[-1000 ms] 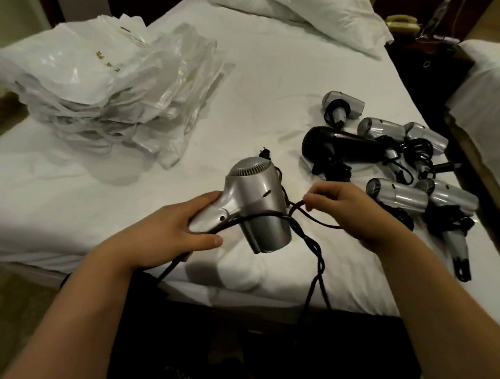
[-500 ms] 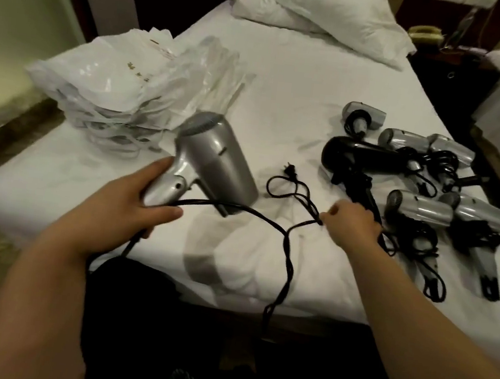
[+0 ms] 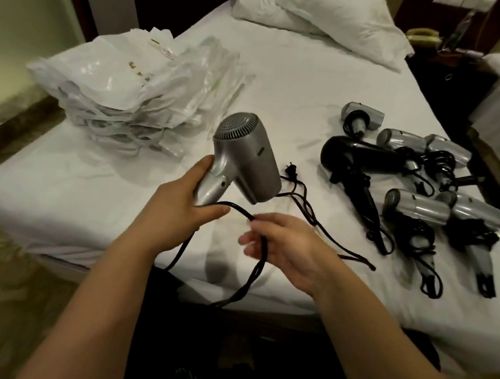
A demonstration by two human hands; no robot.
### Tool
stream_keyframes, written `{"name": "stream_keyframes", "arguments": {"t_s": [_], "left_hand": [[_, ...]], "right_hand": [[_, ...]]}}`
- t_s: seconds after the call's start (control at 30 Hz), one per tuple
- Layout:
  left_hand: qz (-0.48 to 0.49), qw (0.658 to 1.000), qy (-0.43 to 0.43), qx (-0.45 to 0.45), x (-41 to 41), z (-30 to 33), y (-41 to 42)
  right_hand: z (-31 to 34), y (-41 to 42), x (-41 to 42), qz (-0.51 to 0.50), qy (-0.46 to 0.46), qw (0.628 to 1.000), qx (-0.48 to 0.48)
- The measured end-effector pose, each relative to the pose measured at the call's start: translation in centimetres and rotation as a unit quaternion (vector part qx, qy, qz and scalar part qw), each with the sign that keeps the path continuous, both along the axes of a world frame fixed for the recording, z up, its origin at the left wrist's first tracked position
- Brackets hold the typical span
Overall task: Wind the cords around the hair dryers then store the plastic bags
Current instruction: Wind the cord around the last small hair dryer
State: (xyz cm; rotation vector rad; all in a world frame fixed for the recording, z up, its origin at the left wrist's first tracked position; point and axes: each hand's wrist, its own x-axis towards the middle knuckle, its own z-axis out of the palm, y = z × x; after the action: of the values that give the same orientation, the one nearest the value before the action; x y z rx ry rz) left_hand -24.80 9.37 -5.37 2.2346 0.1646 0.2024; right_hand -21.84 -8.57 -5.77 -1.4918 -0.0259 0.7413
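Hands grip dryer [image 3: 246,157] and cord [image 3: 256,265] over white bed [image 3: 304,70], pillow [image 3: 321,6] beyond.

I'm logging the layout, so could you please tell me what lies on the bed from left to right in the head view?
Pile of plastic bags → silver hair dryer held in the left hand → plug → black hair dryer → cluster of silver hair dryers.

Gold print on the plastic bags [image 3: 113,84]; too blurred for reading
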Motion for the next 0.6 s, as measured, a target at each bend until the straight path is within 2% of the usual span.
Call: {"name": "stream_keyframes", "arguments": {"t_s": [0.07,0.13,0.23,0.3,0.37,0.4,0.5,0.6], "left_hand": [[-0.012,0.999,0.004,0.042,-0.1,-0.1,0.5],[-0.038,0.992,0.022,0.116,-0.5,-0.4,1.1],[-0.094,0.974,0.05,0.198,-1.1,-0.7,1.6],[-0.138,0.964,0.063,0.22,-1.4,-0.5,1.8],[-0.178,0.954,0.07,0.229,-1.4,0.1,1.8],[-0.194,0.952,0.069,0.226,-1.4,0.6,1.7],[-0.243,0.941,0.064,0.224,-1.7,2.2,1.9],[-0.307,0.928,0.087,0.194,-2.6,3.3,2.2]], "right_hand": [[0.5,-0.8,0.2,0.095,-0.072,0.988,-0.103],[1.9,-2.0,1.1,0.158,-0.167,0.95,-0.213],[5.0,-3.5,2.2,0.212,-0.309,0.849,-0.374],[6.4,-3.6,2.6,0.225,-0.377,0.783,-0.44],[7.5,-3.2,2.9,0.199,-0.436,0.736,-0.478],[7.9,-3.2,3.2,0.184,-0.456,0.725,-0.483],[8.2,-3.5,4.7,0.171,-0.482,0.738,-0.44],[7.3,-4.0,5.7,0.19,-0.422,0.817,-0.343]]}}
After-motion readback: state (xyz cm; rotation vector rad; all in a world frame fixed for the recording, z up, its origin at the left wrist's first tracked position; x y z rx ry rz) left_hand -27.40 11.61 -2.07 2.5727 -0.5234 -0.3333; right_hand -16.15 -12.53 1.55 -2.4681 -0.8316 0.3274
